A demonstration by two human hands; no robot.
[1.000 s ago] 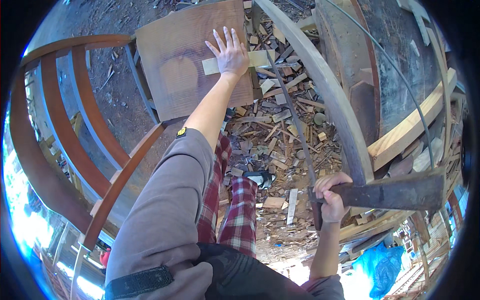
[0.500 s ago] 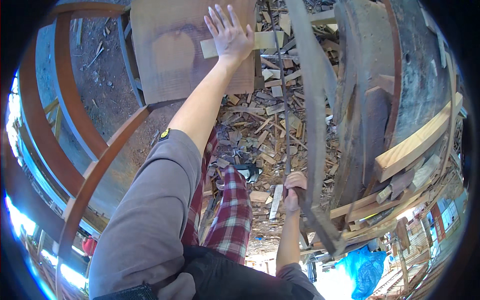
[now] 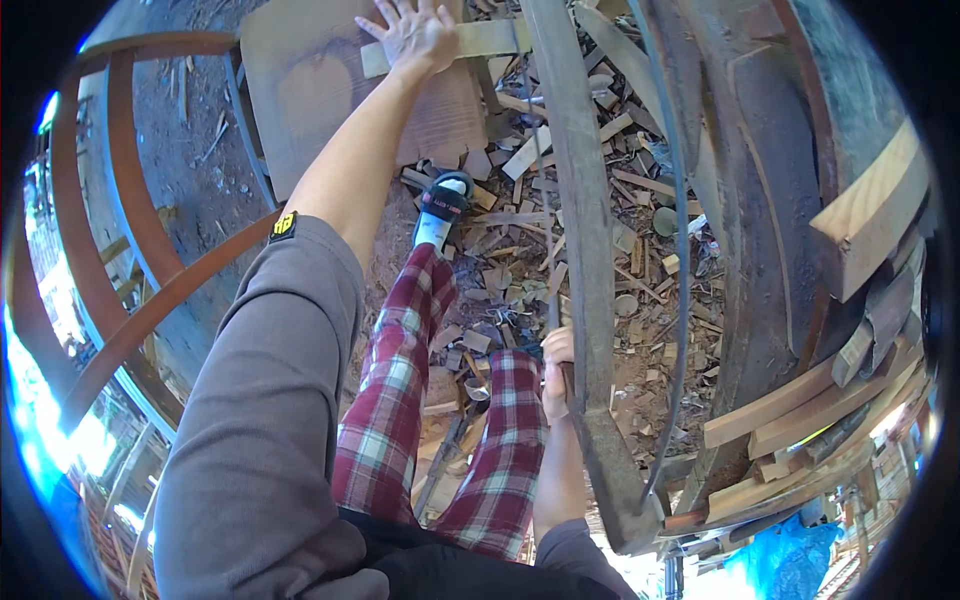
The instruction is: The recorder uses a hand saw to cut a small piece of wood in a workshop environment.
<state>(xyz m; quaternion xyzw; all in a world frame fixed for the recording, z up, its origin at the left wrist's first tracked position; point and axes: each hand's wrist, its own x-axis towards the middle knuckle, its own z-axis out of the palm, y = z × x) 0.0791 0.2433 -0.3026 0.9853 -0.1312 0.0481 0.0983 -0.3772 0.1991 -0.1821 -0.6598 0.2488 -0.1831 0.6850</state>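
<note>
My left hand (image 3: 412, 38) lies flat with its fingers spread, pressing a pale wooden strip (image 3: 490, 38) onto a broad brown wooden board (image 3: 430, 115). The strip sticks out past the board's right edge. My right hand (image 3: 557, 372) is closed round the near end of a large wooden frame saw (image 3: 575, 190). The thin blade (image 3: 546, 190) runs away from that hand to the strip's overhanging end; whether it touches the wood I cannot tell. A curved dark cord or rod (image 3: 681, 300) forms the saw's right side.
Wood offcuts (image 3: 640, 270) litter the ground around my slippered foot (image 3: 446, 195). Brown curved bars (image 3: 130, 170) stand at left. Long timber pieces (image 3: 790, 400) are stacked at right, beside large dark slabs (image 3: 770, 180). A blue plastic sheet (image 3: 790, 560) is at lower right.
The frame saw and my right hand have shifted left in the picture. My view has shifted, and a slippered foot now shows below the board. The left hand stays on the strip.
</note>
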